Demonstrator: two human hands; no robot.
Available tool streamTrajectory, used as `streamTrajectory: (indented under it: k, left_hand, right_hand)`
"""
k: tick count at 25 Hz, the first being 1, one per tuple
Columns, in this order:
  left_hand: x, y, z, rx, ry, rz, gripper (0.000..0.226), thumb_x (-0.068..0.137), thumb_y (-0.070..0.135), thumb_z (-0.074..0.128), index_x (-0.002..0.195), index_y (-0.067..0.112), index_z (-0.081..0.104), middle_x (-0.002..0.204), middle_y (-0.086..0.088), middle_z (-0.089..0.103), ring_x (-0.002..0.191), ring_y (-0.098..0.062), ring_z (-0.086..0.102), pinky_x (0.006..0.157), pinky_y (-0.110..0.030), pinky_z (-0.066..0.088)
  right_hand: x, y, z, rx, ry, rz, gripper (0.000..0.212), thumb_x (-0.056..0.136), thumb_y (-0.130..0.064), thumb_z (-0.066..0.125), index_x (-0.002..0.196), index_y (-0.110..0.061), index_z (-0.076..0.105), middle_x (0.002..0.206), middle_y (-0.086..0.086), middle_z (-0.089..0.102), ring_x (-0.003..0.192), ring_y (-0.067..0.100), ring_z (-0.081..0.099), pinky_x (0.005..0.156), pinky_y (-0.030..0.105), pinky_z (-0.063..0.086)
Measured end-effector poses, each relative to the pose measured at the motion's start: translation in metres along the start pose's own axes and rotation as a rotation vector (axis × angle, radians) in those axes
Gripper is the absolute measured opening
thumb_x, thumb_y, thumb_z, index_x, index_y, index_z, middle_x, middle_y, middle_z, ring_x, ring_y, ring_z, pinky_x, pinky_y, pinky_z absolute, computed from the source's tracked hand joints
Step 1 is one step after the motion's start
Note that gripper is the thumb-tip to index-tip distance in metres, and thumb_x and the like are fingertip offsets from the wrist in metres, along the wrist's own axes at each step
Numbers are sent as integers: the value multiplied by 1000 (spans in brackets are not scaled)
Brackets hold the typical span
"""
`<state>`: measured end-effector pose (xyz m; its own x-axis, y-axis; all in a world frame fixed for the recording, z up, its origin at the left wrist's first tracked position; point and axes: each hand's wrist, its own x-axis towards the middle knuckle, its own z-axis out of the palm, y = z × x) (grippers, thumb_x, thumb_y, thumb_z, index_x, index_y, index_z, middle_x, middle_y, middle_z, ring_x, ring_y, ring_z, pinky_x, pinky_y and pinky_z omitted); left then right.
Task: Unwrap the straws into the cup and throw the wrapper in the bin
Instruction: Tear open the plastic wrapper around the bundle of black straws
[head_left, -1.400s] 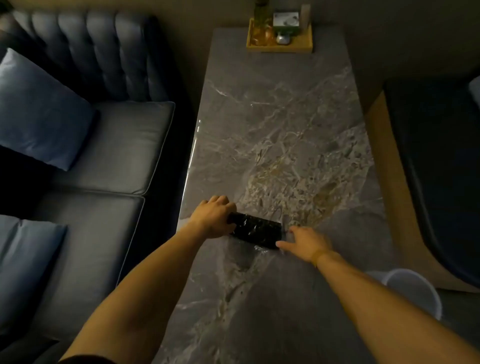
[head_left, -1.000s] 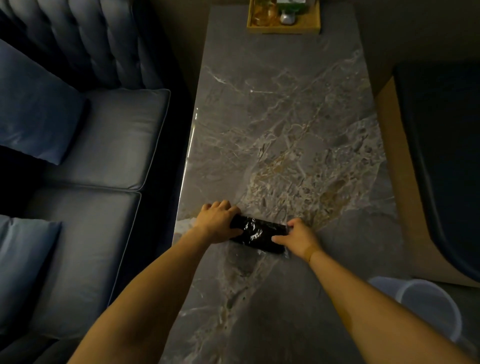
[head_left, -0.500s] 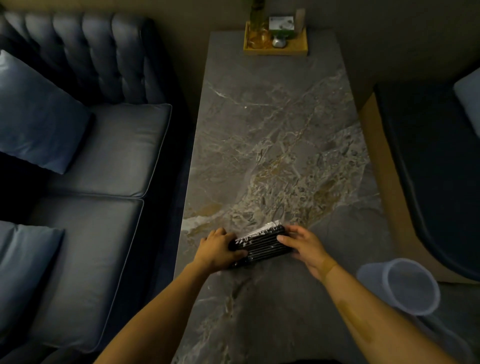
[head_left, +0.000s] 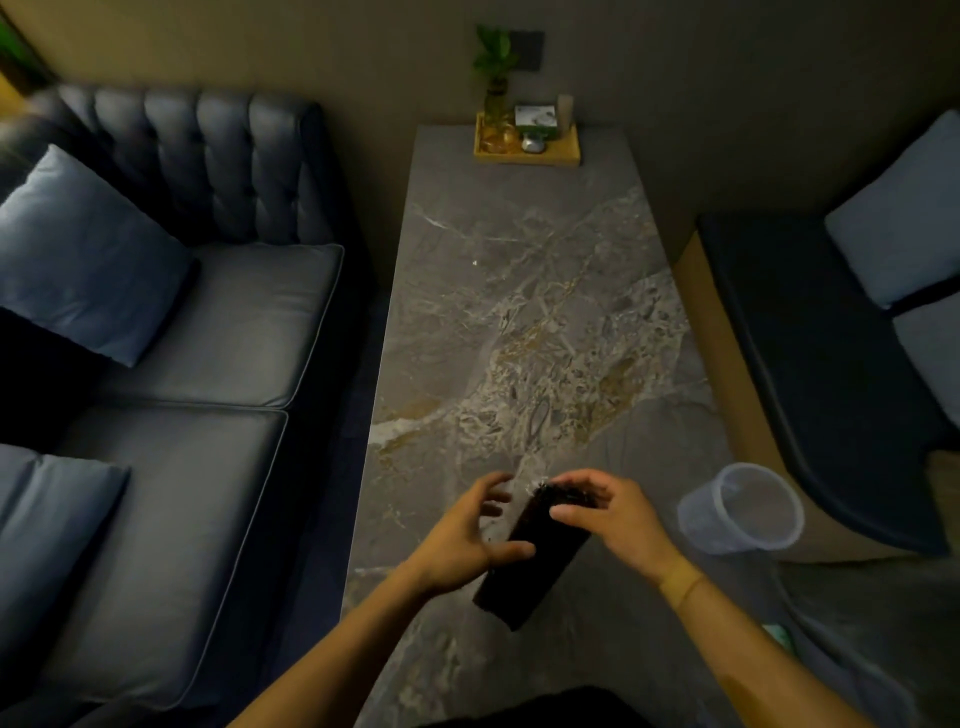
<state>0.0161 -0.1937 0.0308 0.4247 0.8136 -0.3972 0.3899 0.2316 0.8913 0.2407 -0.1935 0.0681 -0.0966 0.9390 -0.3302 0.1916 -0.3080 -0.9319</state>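
A black pack of straws (head_left: 535, 566) in a dark wrapper is held tilted above the near end of the marble table (head_left: 519, 291). Its upper end points away from me. My right hand (head_left: 618, 525) pinches that frayed upper end. My left hand (head_left: 457, 545) is spread beside the pack's left side, thumb touching it, fingers apart from it. A translucent round plastic container (head_left: 743, 512) lies beyond the table's right edge, lower than the tabletop. I cannot tell whether it is the cup or the bin.
A wooden tray (head_left: 527, 156) with a small plant and small items sits at the table's far end. A dark blue sofa (head_left: 208, 338) with cushions runs along the left. A dark bench (head_left: 831, 364) with a pale cushion stands on the right.
The pack lay flat and crosswise on the table with both hands on its ends. It is now lifted and turned lengthwise, the right hand at its top, and the left hand has opened.
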Motion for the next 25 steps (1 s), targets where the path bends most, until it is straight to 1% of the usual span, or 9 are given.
streamTrajectory:
  k: [2,5,6,8,11,15,18,22,25]
  left_hand:
    - [-5,16,11,-56,-36,38,71,66,42,85,124,51,45,125,14,55,114,-2,58,93,-27,53]
    - [-12,29,31,-65,-19,62,53,71,29,82,117,31,55,112,-3,67,103,-16,67,90,-38,57]
    - [-15,31,38,-68,31,64,46,73,24,81,112,22,57,107,-10,69,95,-17,68,87,-43,56]
    - [-18,37,57,-46,166,38,35,74,20,79,102,12,58,98,-17,68,83,-16,65,83,-48,54]
    - [-23,43,86,101,378,-9,30,72,35,75,92,25,54,86,4,67,78,-10,64,71,-32,54]
    - [-28,48,121,283,552,60,21,77,42,65,85,35,47,80,18,57,73,3,55,59,-22,45]
    - [-34,50,141,313,533,158,27,81,35,68,92,44,45,90,26,48,82,9,52,61,-8,38]
    - [-35,53,153,247,399,260,47,73,34,73,117,33,56,110,14,47,97,1,55,79,-9,46]
    - [-39,54,148,163,292,207,52,72,30,71,122,36,57,110,13,52,98,2,58,84,-14,50]
  right_hand:
    - [-11,-1,-4,-71,-68,-45,29,73,-3,79,97,-16,72,100,6,75,97,18,70,89,30,55]
    - [-24,2,-12,-93,-157,-80,32,71,-10,82,98,-24,72,101,0,75,99,13,69,90,32,55]
    - [-29,4,-13,-83,-140,-85,34,71,-12,83,99,-27,71,102,-2,74,99,12,68,90,33,55]
    - [-42,11,-14,-121,36,-79,42,70,-17,84,102,-34,64,110,-4,66,101,12,64,89,34,54]
    - [-71,30,-4,-172,361,-34,53,68,-23,85,109,-32,54,114,-1,52,96,13,58,80,31,51]
    - [-98,40,9,252,231,151,54,68,-28,84,112,-31,52,118,2,61,100,16,65,84,36,56]
    - [-101,38,6,357,176,141,67,65,-31,82,124,-21,52,118,2,65,106,18,65,92,42,55]
    - [-90,44,-10,337,221,132,37,80,-17,74,115,-9,63,99,13,74,92,25,72,79,35,58]
    - [-83,51,-25,346,210,151,20,85,-19,70,102,-9,71,94,12,77,89,25,73,79,37,59]
